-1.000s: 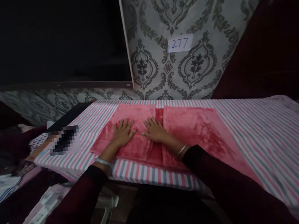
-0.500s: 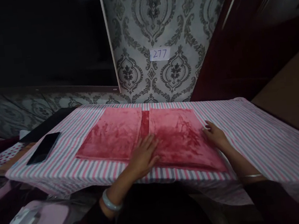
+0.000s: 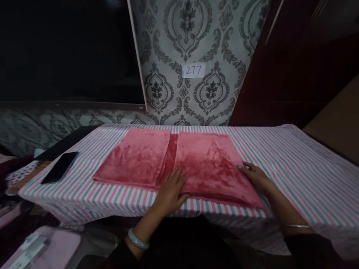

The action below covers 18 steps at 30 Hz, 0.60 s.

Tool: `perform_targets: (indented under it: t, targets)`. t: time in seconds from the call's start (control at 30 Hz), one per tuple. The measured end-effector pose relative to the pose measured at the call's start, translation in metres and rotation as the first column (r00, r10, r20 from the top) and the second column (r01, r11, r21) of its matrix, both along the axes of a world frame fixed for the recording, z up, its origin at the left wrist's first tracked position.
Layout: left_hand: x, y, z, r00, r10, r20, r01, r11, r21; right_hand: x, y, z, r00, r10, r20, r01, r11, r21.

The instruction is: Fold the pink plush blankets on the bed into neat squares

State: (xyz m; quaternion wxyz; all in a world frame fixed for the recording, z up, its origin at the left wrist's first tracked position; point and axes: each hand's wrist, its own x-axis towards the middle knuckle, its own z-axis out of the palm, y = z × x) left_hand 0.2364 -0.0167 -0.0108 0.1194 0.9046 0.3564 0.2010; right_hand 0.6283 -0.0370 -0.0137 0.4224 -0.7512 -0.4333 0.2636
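Note:
A pink-red plush cloth lies folded on the table, its left panel and right panel parted by a narrow darker strip. My left hand rests flat near the front of that strip, fingers stretched out over the right panel's lower left corner. At the right panel's outer edge, my right hand has its thumb on the plush and its fingers curled at the border, pinching it. The undersides of those fingers are hidden.
A striped tablecloth covers the table and hangs over its front edge. A black phone lies at the left. Behind are a large screen and a patterned wall with a "277" label. A power strip sits lower left.
My right hand has shifted slightly left and nearer, onto the right panel's edge, which has come a little inward. My left hand stays flat on the plush cloth. The view has shifted slightly.

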Motion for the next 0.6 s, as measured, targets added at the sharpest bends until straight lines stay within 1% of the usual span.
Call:
perform_targets:
  t: [0.13,0.23,0.3,0.43,0.6]
  targets:
    - [0.0,-0.001,-0.002,0.999,0.044,0.007,-0.044,0.999,0.002,-0.001,-0.005,0.001,0.993,0.057,-0.107,-0.057,0.998,0.004]
    - [0.0,-0.003,-0.003,0.998,0.057,0.011,-0.057,0.998,0.01,-0.004,-0.007,0.005,0.986,0.075,-0.146,-0.078,0.997,-0.01]
    - [0.0,-0.004,-0.003,0.998,0.063,0.01,-0.063,0.998,0.015,-0.007,-0.007,0.007,0.988,0.082,-0.128,-0.087,0.996,-0.035]
    - [0.001,-0.006,-0.004,0.996,0.087,0.009,-0.087,0.996,0.018,-0.012,-0.007,0.009,0.996,0.08,-0.032,-0.083,0.991,-0.106]
    - [0.0,-0.004,-0.004,0.997,0.08,0.003,-0.08,0.997,0.01,-0.016,-0.005,0.013,0.997,0.046,0.056,-0.04,0.995,-0.092]
